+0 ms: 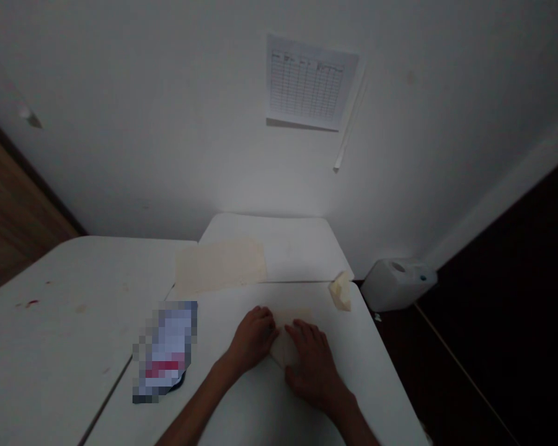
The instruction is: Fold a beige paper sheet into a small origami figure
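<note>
A piece of folded cream paper (288, 337) lies on the white table (367, 365), close to the front of my view. My left hand (253, 337) has curled fingers at the paper's left edge. Spread flat, my right hand (311, 365) presses on the paper and covers much of it. Another folded cream paper piece (340, 291) rests near the table's far right corner. A flat cream sheet (219, 266) lies farther away, across the far table joint. A pixelated, blurred packet (165, 350) lies left of my left hand; its details are hidden.
A second white table (60, 310) with small red marks adjoins on the left, and a third (297, 238) stands at the far end against the wall. A white plastic jerry can (397, 284) sits on the dark floor right of the tables. A printed grid chart (309, 82) hangs on the wall.
</note>
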`<state>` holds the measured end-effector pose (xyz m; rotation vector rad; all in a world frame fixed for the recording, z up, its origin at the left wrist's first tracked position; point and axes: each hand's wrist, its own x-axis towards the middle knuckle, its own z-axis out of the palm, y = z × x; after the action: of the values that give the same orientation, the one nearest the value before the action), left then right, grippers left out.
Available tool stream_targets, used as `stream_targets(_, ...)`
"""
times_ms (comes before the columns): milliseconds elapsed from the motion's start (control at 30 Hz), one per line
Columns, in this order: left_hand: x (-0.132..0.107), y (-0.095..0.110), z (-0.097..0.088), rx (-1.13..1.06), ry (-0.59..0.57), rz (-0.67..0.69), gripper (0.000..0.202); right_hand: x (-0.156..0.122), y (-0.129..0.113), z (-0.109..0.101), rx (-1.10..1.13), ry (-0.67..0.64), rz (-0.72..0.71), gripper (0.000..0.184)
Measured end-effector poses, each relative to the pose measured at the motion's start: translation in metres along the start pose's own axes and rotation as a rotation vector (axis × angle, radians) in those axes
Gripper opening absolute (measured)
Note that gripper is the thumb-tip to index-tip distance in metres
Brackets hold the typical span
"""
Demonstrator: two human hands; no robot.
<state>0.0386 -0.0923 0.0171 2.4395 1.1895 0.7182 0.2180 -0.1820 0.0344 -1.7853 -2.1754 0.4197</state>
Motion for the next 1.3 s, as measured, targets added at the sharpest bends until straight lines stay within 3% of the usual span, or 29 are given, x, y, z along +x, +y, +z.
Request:
stream_targets(367,-0.002,-0.002,0.005,-0.027,0.058,-0.040,0.005,-0.001,-0.008,-0.011,0.047,0.018,-0.036,0.051)
stream_targets(967,-0.005,0.000,0.006,-0.023,0.073,-0.034,0.006,-0.001,-0.009,-0.011,0.012,-0.019,-0.020,0.048)
stream_targets(1300,-0.009,0.002,0.007,0.071,0.059,0.041,0.014,-0.001,-0.008,-0.010,-0.011,-0.032,-0.014,0.050)
